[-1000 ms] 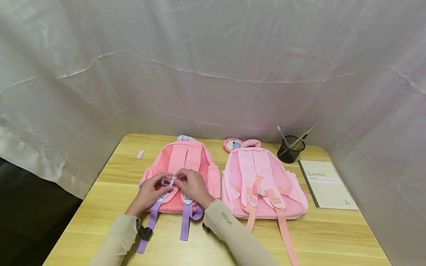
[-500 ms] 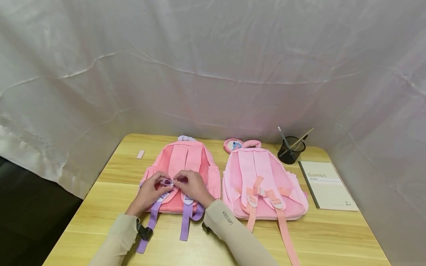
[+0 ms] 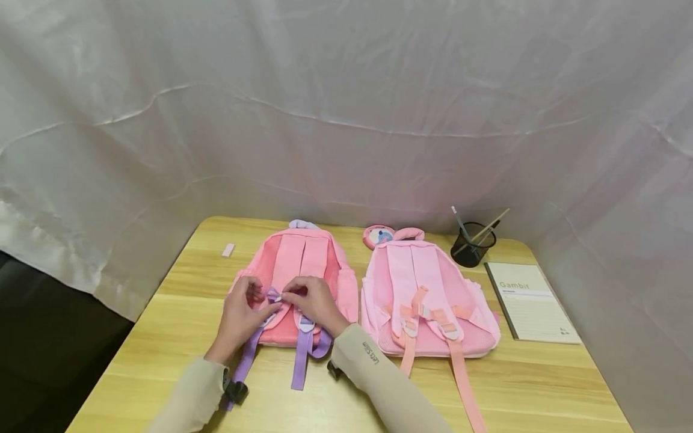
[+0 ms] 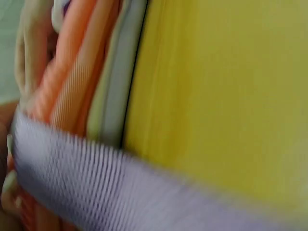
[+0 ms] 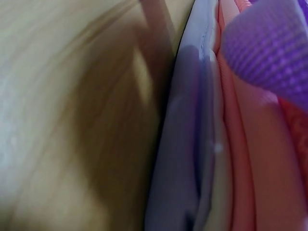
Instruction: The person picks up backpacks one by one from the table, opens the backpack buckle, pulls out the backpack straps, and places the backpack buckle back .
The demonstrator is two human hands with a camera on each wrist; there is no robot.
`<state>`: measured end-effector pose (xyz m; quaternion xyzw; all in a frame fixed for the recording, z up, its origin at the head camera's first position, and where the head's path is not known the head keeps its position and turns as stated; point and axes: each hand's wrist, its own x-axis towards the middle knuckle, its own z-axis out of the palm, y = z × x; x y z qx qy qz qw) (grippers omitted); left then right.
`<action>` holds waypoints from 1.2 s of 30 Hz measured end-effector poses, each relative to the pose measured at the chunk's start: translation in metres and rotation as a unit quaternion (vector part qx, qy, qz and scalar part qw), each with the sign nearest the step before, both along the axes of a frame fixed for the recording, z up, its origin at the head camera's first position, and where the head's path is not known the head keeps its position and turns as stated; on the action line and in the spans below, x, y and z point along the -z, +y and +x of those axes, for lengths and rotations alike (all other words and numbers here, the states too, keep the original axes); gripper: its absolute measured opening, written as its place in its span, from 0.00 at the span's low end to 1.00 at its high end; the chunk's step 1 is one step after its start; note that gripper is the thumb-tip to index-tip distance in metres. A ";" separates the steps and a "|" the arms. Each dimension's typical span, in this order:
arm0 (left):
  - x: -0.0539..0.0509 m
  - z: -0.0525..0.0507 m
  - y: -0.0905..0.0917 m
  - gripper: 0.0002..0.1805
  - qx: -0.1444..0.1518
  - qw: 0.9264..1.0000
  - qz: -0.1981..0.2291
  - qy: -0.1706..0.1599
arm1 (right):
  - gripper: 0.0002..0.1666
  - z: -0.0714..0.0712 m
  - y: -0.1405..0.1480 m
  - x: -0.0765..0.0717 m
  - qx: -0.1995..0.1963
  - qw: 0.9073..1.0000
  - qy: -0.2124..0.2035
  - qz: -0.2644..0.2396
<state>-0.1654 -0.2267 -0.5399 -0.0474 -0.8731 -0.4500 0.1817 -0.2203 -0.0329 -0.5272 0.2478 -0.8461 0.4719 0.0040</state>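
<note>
A coral pink backpack (image 3: pixel 348 294) with purple straps (image 3: pixel 299 367) lies with its shoulder straps up. Over its middle, my right hand (image 3: pixel 316 304) pinches a small white buckle (image 3: pixel 274 296) with purple webbing. My left hand (image 3: pixel 240 313) is just left of the buckle, thumb near it and fingers apart from it; whether the thumb touches cannot be told. The left wrist view shows a blurred lilac strap (image 4: pixel 86 166) crossing in front of the backpack's edge (image 4: pixel 77 72). In the right wrist view a purple strap (image 5: pixel 269 48) hangs beside the backpack's side (image 5: pixel 260 144).
A light pink backpack (image 3: pixel 379 300) with peach straps (image 3: pixel 467 385) lies to the right. Behind it stands a black mesh cup (image 3: pixel 472 245) with pens; a notebook (image 3: pixel 533 307) lies at the far right. A small pale pink piece (image 3: pixel 228 250) is at the back left.
My left hand's fingers have come away from the purple webbing and spread, the hand shifting slightly left. My right hand has kept its pinch at the buckle, almost still.
</note>
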 end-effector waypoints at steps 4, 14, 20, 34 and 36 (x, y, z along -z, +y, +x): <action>-0.003 0.010 0.014 0.16 -0.049 0.998 -0.007 0.025 | 0.04 -0.002 0.001 -0.002 0.009 1.000 -0.011 -0.014; -0.001 0.012 0.027 0.07 -0.115 0.993 -0.029 0.005 | 0.03 -0.002 0.000 0.001 0.014 0.999 -0.024 -0.019; 0.004 0.013 0.029 0.07 -0.122 0.992 -0.033 0.013 | 0.03 -0.002 -0.001 0.003 0.014 0.999 -0.030 -0.023; 0.005 0.013 0.030 0.05 -0.114 0.993 -0.030 -0.017 | 0.03 -0.001 -0.001 0.001 0.021 0.998 -0.037 -0.036; 0.006 0.014 0.030 0.05 -0.114 0.993 -0.036 -0.012 | 0.03 -0.001 -0.001 0.001 0.023 0.998 -0.041 -0.044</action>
